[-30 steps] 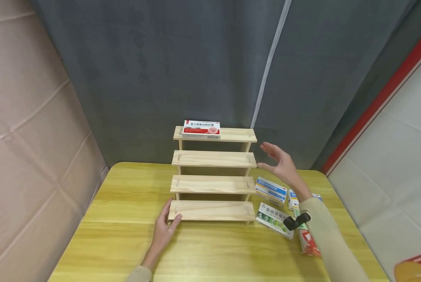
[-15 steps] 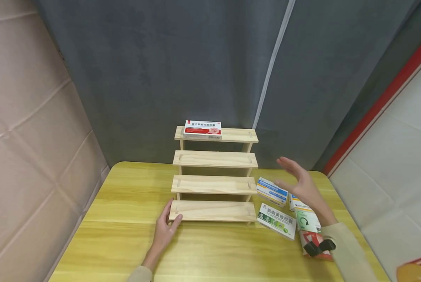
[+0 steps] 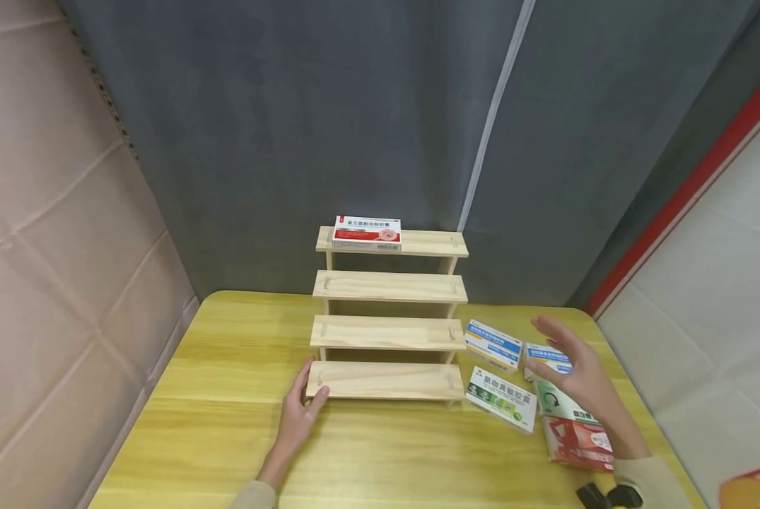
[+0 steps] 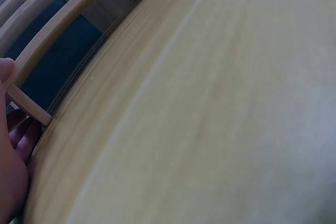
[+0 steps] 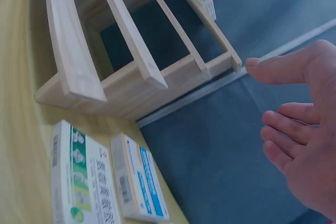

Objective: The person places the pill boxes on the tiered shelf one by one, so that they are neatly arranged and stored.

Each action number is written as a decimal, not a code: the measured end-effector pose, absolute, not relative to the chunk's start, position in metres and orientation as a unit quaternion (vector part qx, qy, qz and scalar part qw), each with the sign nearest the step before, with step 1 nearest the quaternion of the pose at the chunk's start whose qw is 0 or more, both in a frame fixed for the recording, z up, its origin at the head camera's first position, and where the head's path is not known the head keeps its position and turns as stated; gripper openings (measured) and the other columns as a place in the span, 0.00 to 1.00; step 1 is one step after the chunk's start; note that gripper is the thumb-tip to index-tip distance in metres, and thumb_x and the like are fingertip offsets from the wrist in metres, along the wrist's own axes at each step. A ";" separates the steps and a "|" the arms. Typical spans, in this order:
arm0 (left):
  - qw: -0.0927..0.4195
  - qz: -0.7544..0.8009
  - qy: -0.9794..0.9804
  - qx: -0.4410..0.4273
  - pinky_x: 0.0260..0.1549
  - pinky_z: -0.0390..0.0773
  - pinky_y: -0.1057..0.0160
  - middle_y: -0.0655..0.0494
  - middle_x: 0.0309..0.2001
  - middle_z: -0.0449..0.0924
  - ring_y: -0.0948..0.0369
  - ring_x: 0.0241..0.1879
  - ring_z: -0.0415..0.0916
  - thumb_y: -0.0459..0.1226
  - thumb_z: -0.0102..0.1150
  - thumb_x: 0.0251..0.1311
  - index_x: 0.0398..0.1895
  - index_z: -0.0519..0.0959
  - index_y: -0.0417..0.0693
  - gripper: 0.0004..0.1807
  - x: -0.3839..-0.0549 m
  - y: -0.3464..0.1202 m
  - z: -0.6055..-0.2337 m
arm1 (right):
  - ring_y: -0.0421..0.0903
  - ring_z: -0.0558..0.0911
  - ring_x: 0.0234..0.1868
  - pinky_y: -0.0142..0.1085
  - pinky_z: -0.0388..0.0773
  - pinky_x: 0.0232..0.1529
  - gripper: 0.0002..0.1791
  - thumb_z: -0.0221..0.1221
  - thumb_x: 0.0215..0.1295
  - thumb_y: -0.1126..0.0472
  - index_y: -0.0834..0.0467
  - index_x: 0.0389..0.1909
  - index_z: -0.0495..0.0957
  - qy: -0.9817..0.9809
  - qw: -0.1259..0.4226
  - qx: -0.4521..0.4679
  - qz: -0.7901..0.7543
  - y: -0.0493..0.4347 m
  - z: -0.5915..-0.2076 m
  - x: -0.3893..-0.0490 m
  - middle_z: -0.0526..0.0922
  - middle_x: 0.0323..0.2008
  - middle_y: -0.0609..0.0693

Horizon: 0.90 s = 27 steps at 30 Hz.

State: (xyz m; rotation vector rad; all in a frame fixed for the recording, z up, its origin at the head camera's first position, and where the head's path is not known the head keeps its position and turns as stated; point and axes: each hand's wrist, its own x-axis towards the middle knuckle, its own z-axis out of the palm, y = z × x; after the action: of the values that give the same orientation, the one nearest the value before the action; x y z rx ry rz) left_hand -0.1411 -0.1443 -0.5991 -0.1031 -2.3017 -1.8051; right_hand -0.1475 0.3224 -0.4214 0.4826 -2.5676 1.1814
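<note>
A light wooden four-step shelf [image 3: 386, 380] stands on the table. My left hand [image 3: 295, 418] holds the left end of its lowest step, thumb on the board and fingers at the side. In the left wrist view the fingers [image 4: 23, 135] lie beside the shelf's leg. My right hand [image 3: 580, 375] hovers at the right, fingers apart and nothing held, over a blue-and-white medicine box [image 3: 548, 359] and a green-and-white box [image 3: 559, 401]. A red-and-white medicine box [image 3: 367, 234] lies on the left of the top step.
Right of the shelf lie another blue-and-white box [image 3: 493, 345], a white box with green pictures [image 3: 502, 399] and a red packet [image 3: 577, 443]. A grey curtain [image 3: 329, 127] hangs behind the yellow wooden table [image 3: 227, 396]. Pale panels flank both sides.
My right hand has moved away from the shelf's right side, rightward and nearer to me, over the boxes. The left hand stays on the lowest step.
</note>
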 end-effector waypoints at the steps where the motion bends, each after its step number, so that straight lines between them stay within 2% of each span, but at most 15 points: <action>1: 0.106 -0.613 -0.782 -0.033 0.70 0.63 0.40 0.39 0.78 0.56 0.37 0.75 0.57 0.38 0.59 0.71 0.79 0.56 0.43 0.37 -0.141 -0.144 -0.599 | 0.20 0.68 0.63 0.10 0.64 0.58 0.43 0.71 0.57 0.68 0.56 0.74 0.65 -0.889 0.135 0.161 0.408 0.325 -0.423 -0.145 0.76 0.68 0.52; 6: 0.106 -0.615 -0.780 -0.031 0.70 0.63 0.40 0.38 0.77 0.57 0.37 0.74 0.58 0.38 0.59 0.71 0.79 0.56 0.43 0.37 -0.141 -0.145 -0.599 | 0.19 0.69 0.63 0.10 0.65 0.58 0.43 0.71 0.57 0.69 0.58 0.74 0.65 -0.886 0.134 0.153 0.417 0.335 -0.432 -0.134 0.74 0.66 0.32; 11: 0.103 -0.616 -0.780 -0.039 0.70 0.62 0.40 0.37 0.78 0.56 0.36 0.75 0.56 0.38 0.58 0.72 0.79 0.56 0.42 0.37 -0.141 -0.146 -0.598 | 0.19 0.69 0.62 0.09 0.65 0.58 0.41 0.71 0.58 0.69 0.61 0.73 0.66 -0.885 0.134 0.137 0.423 0.338 -0.436 -0.124 0.72 0.63 0.25; 15: 0.099 -0.620 -0.777 -0.043 0.70 0.64 0.41 0.37 0.78 0.55 0.37 0.76 0.56 0.37 0.58 0.72 0.79 0.56 0.42 0.36 -0.140 -0.146 -0.598 | 0.19 0.69 0.62 0.10 0.65 0.58 0.41 0.71 0.58 0.69 0.62 0.73 0.66 -0.884 0.131 0.127 0.430 0.340 -0.440 -0.118 0.73 0.63 0.26; 21: 0.097 -0.620 -0.777 -0.040 0.68 0.67 0.40 0.38 0.78 0.55 0.38 0.76 0.56 0.37 0.58 0.72 0.79 0.56 0.43 0.36 -0.140 -0.146 -0.597 | 0.18 0.67 0.62 0.09 0.65 0.56 0.42 0.71 0.59 0.67 0.60 0.74 0.64 -0.892 0.124 0.101 0.424 0.346 -0.448 -0.111 0.75 0.66 0.36; 27: 0.097 -0.621 -0.776 -0.038 0.67 0.69 0.40 0.39 0.78 0.56 0.40 0.75 0.58 0.37 0.58 0.72 0.79 0.56 0.43 0.36 -0.140 -0.146 -0.596 | 0.14 0.67 0.59 0.09 0.66 0.54 0.41 0.71 0.60 0.65 0.62 0.73 0.66 -0.896 0.108 0.078 0.425 0.352 -0.455 -0.103 0.72 0.65 0.29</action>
State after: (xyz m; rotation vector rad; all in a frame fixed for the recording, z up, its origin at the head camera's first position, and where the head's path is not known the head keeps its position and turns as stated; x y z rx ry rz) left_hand -0.1396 -0.1457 -0.5963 -0.1129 -2.2988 -1.8396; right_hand -0.1029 0.3520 -0.4552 0.2285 -2.6359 1.2496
